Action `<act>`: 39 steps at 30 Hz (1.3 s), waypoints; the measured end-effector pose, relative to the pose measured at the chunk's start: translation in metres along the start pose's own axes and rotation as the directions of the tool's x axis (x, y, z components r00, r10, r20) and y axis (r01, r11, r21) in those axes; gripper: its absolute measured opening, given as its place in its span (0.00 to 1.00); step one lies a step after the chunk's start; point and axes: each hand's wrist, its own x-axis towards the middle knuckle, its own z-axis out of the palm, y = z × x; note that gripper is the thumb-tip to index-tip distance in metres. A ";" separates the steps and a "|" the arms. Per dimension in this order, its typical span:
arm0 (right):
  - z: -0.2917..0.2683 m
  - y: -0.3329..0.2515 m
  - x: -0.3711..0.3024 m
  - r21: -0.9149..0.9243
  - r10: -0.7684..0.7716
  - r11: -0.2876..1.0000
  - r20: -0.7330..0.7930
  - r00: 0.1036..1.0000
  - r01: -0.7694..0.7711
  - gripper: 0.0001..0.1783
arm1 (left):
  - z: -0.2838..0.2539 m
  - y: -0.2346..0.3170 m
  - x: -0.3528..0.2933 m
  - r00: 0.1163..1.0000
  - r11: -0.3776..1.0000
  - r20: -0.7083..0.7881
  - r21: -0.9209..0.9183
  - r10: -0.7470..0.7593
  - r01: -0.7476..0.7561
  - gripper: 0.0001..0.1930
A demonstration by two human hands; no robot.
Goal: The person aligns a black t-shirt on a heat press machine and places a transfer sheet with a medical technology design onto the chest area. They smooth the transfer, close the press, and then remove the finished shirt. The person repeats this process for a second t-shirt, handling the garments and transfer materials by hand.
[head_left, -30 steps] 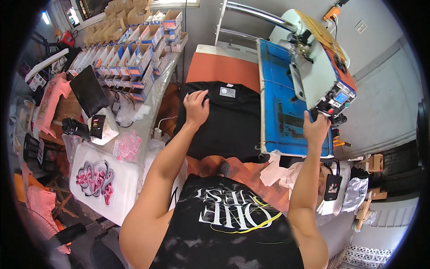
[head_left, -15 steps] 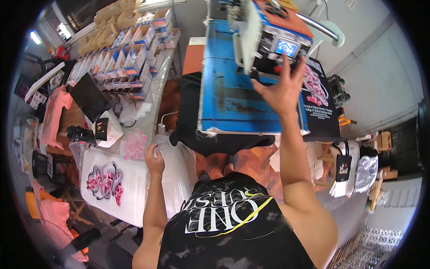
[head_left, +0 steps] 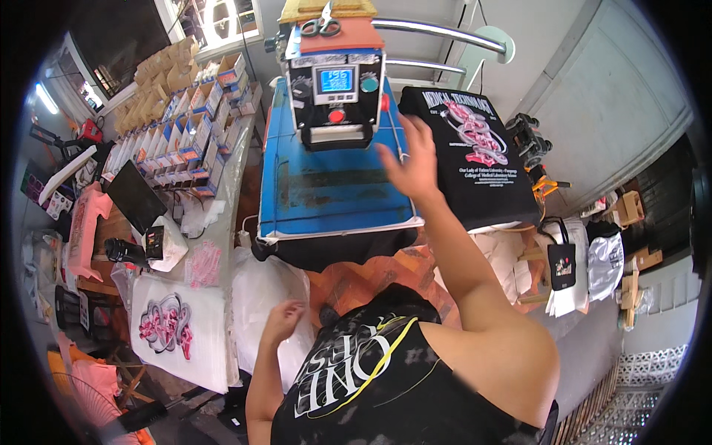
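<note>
A heat press control box (head_left: pixel 336 104) with a lit blue screen, knobs and a red button stands over the press's wide blue plate (head_left: pixel 326 211). My right hand (head_left: pixel 417 165) is raised just right of the box, fingers and thumb apart, holding nothing; whether it touches the press I cannot tell. Black cloth (head_left: pixel 348 250) hangs below the plate's front edge. To its right lies a black T-shirt (head_left: pixel 475 148) with a pink and grey print and white lettering. Low at the left, my left hand (head_left: pixel 283 320) hangs with loosely bent, parted fingers beside plastic-wrapped stuff (head_left: pixel 263 293), nothing visible in it.
Scissors (head_left: pixel 321 27) lie on top of the box. Shelved cardboard boxes (head_left: pixel 178 141), a dark laptop screen (head_left: pixel 141 194) and a printed white sheet (head_left: pixel 174 348) are at the left. A black tote bag (head_left: pixel 561 263) hangs at the right. Metal bars (head_left: pixel 437 35) extend behind the press.
My view has turned, so the press sits farther left. The control box has swung round to face me over the blue plate. My right hand has come away from its front to its right side.
</note>
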 end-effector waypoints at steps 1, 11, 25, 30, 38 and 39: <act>-0.021 0.036 -0.020 0.091 0.222 0.968 0.125 0.967 -0.234 0.26 | 0.021 0.014 0.009 0.996 1.000 0.091 -0.019 -0.011 0.013 0.15; -0.322 0.467 -0.258 0.318 0.901 0.321 -0.394 0.183 -0.892 0.29 | 0.335 0.150 0.204 0.896 0.438 0.431 -0.789 -0.105 0.431 0.22; -0.354 0.519 -0.266 -0.138 0.699 0.028 0.711 -0.080 -0.990 0.12 | 0.309 0.353 0.181 0.980 0.782 -0.181 -0.598 0.084 -0.178 0.12; -0.404 0.530 -0.135 0.533 0.580 0.098 0.656 0.484 -0.841 0.22 | 0.343 0.386 0.151 0.886 0.272 -0.404 -0.847 0.228 -0.456 0.10; -0.322 0.229 0.101 0.760 -0.062 0.456 0.547 0.835 -0.464 0.25 | 0.387 0.322 -0.078 0.687 -0.148 -0.615 -0.777 0.387 -0.612 0.11; -0.309 0.187 0.113 0.793 -0.160 0.433 0.536 0.829 -0.430 0.25 | 0.398 0.298 -0.119 0.613 -0.162 -0.689 -0.706 0.387 -0.690 0.13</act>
